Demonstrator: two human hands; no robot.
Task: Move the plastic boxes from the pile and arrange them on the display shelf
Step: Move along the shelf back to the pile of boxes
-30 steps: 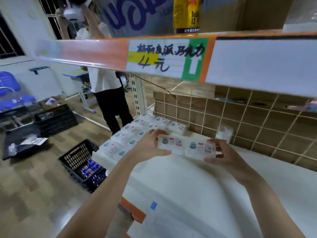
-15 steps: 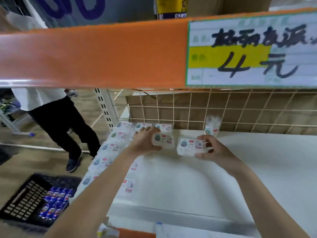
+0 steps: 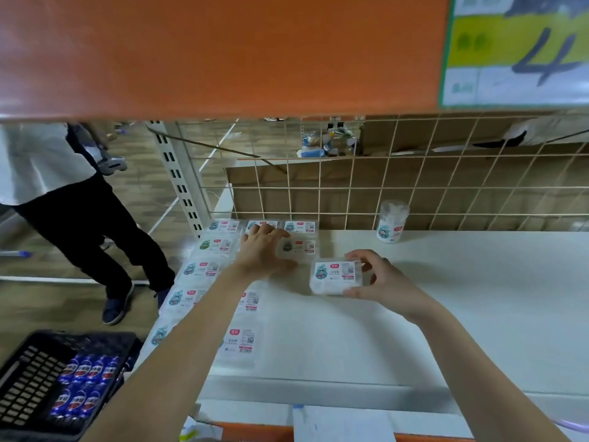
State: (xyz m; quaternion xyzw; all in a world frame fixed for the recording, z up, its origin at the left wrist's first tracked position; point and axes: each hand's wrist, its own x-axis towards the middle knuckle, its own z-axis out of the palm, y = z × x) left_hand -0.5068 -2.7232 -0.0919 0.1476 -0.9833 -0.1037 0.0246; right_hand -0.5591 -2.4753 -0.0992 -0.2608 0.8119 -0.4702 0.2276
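Note:
Several clear plastic boxes with white labels lie in rows at the left end of the white display shelf (image 3: 446, 314). My left hand (image 3: 263, 252) grips one box (image 3: 299, 247) in the second row from the back, thumb along its near edge. My right hand (image 3: 379, 279) pinches another box (image 3: 334, 275) between thumb and fingers, just off the shelf surface, right of the rows. One back-row box (image 3: 301, 226) sits against the wire grid.
A wire grid (image 3: 414, 186) backs the shelf. A round clear tub (image 3: 391, 222) stands by it. The orange edge of the upper shelf (image 3: 223, 52) hangs overhead. A person (image 3: 63, 193) stands at the left beside a black crate (image 3: 47, 384) of bottles.
My head has dipped under the upper shelf and closer in. My left hand has set its box down into the rows. My right hand has carried its box lower toward the shelf.

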